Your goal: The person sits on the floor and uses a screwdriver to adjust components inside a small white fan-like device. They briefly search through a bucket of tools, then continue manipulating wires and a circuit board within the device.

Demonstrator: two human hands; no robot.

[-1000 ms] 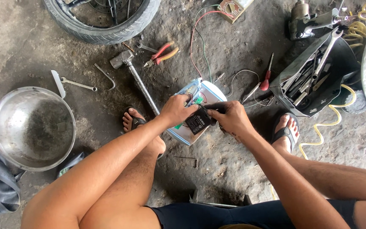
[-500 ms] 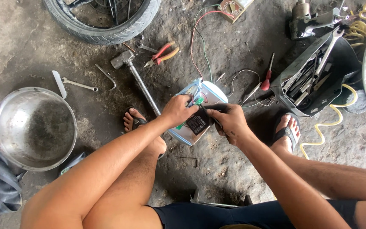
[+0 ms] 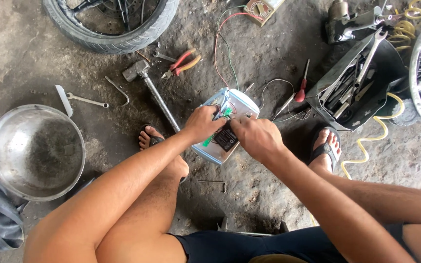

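Note:
A pale blue-and-white housing (image 3: pixel 243 103) lies open on the concrete floor between my feet. Inside it sit a green circuit board (image 3: pixel 226 112) and a small black block (image 3: pixel 225 139). My left hand (image 3: pixel 201 124) rests on the housing's left side, fingers curled over the board. My right hand (image 3: pixel 257 138) grips the black block from the right. Red and green wires (image 3: pixel 221 36) run from the housing up to a small box (image 3: pixel 262 9) at the top.
A hammer (image 3: pixel 153 90), red pliers (image 3: pixel 183 62), a spanner (image 3: pixel 86 101) and a red screwdriver (image 3: pixel 302 87) lie beyond the housing. A metal bowl (image 3: pixel 35 151) stands left. A tyre (image 3: pixel 113 29) lies at top, and a black bag of tools (image 3: pixel 361 87) at right.
Both hands stay on the housing. My right hand has shifted slightly left over the black block. The view has barely moved.

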